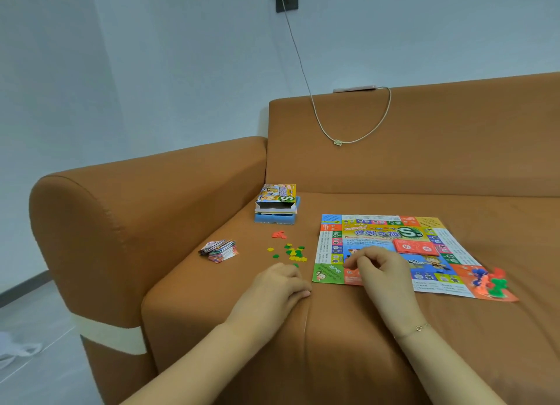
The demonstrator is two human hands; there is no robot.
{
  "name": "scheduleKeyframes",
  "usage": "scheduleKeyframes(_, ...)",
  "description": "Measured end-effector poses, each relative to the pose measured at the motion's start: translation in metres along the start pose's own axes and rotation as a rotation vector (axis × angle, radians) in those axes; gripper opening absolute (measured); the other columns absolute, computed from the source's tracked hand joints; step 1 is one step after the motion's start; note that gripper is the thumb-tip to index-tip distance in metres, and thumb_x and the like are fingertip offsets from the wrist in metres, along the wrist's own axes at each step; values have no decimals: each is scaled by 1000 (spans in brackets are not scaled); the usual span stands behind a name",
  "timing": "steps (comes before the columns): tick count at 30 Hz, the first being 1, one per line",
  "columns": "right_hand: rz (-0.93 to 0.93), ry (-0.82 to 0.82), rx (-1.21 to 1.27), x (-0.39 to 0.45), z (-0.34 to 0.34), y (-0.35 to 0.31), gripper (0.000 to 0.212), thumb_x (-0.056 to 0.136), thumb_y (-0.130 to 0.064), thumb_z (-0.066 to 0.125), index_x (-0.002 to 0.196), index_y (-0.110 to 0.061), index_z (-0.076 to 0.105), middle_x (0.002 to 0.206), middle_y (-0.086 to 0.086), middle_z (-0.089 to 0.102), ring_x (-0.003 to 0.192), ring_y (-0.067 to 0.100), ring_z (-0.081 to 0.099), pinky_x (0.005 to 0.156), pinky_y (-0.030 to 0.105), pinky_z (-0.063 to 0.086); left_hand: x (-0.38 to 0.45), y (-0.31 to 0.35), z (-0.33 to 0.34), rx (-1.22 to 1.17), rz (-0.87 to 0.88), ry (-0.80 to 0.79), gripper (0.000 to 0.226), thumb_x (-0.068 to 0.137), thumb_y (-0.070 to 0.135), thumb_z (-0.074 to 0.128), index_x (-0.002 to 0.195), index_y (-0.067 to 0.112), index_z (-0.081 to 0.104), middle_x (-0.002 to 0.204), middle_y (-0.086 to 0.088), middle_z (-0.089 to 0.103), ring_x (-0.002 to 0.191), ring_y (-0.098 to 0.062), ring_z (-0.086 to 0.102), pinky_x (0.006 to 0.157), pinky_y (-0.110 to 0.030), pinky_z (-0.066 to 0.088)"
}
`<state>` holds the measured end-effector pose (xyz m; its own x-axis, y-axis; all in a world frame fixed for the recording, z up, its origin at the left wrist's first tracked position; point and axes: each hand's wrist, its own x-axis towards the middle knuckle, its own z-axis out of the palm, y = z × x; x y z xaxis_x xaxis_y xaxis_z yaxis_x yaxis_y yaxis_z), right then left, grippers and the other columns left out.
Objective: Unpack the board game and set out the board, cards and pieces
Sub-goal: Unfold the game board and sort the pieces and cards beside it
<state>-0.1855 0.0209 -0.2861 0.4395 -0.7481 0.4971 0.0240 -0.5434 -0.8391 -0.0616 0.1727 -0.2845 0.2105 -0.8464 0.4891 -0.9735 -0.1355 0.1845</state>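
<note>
The colourful game board [394, 238] lies unfolded on the sofa seat. A red card stack [416, 247] sits on its middle, and blue, orange and green player figures [488, 280] stand on its near right corner. My right hand [381, 274] rests on the board's near left corner with curled fingers; whether it holds anything is hidden. My left hand [278, 286] lies loosely curled on the seat just left of the board, and I see nothing in it. Small yellow and green tokens [294, 251] and red tokens [278, 234] lie scattered beyond it.
A stack of paper money [218, 250] sits near the armrest [145, 198]. The open game box [277, 201] rests on a blue tray at the seat's back left. A charging cable [339, 132] hangs over the sofa back. The floor lies to the left.
</note>
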Motion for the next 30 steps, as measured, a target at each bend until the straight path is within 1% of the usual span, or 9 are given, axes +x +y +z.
scheduleKeyframes(5,9,-21,-8,-3,-10,-4,40,82,3,49,58,-22,70,72,-9,71,87,12,63,86,36,48,1,4,1,27,-94,17,23,97,29,50,107,20,69,106,3,62,107,-14,50,90,-24,38)
scheduleKeyframes(9,-15,-46,-33,-10,-17,-4,42,82,7,49,56,-20,69,70,-14,68,75,-4,59,107,49,36,7,8,3,67,-221,2,23,97,27,50,106,19,69,107,1,60,107,-16,51,88,-27,38)
scheduleKeyframes(12,-4,-47,-26,-12,-19,-4,44,82,8,49,55,-20,69,62,-7,67,66,-3,58,108,50,35,11,12,1,107,-294,-49,24,96,27,49,109,21,68,109,-1,62,107,-19,53,87,-28,40)
scheduleKeyframes(17,-26,-56,-40,-10,-15,-1,40,81,6,50,56,-18,69,66,-12,67,71,-3,59,104,50,37,22,21,-6,166,-364,-152,26,96,23,51,115,14,66,120,-7,60,114,-25,52,89,-28,40)
scheduleKeyframes(21,-29,-68,-50,-11,-15,1,37,81,6,50,58,-15,70,63,-7,67,75,-8,58,107,45,35,23,18,-9,118,-361,-95,19,93,21,56,107,16,68,114,-6,61,109,-22,54,86,-26,41)
scheduleKeyframes(23,-39,-72,-58,-11,-15,2,38,81,6,50,58,-16,70,64,-7,67,75,-4,59,102,38,39,20,19,-5,194,-322,-110,19,95,17,51,108,14,64,115,-6,58,110,-24,52,87,-29,41)
scheduleKeyframes(25,-49,-84,-66,-10,-15,2,38,82,6,50,58,-17,70,64,-6,67,74,-1,58,83,20,42,17,20,3,281,-260,-113,18,96,9,46,110,11,57,119,-6,54,114,-24,48,89,-32,39)
scheduleKeyframes(27,-53,-101,-73,-10,-15,1,37,81,7,49,59,-15,70,66,-5,68,74,-2,58,69,5,38,16,19,9,309,-219,-97,21,96,3,44,113,10,53,121,-7,51,116,-23,44,90,-33,40)
scheduleKeyframes(30,-41,-119,-71,-9,-15,2,35,81,7,49,61,-12,71,67,-4,68,74,-3,57,65,2,37,16,13,10,301,-203,-56,19,97,7,41,108,10,56,116,-7,54,112,-24,46,88,-32,39)
